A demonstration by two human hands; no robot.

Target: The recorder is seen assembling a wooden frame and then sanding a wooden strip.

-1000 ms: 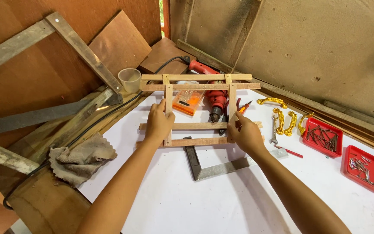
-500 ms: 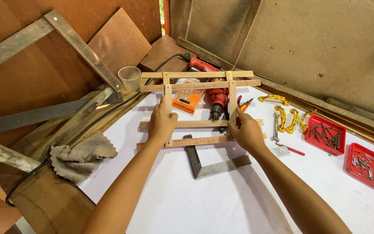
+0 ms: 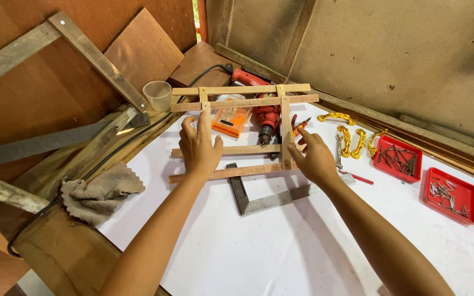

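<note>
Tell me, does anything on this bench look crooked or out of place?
The wooden lattice frame held by the left hand and right hand sits slightly skewed: its slats slope against the metal square beneath. Nails stay inside the red trays; nothing looks spilled.

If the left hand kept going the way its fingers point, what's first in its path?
Likely the frame's top slats, then the wall behind; the left hand already grips the left upright. Depth is unclear.

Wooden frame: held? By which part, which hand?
Yes. Left hand grips the wooden frame at its left upright; right hand holds the right upright.
</note>
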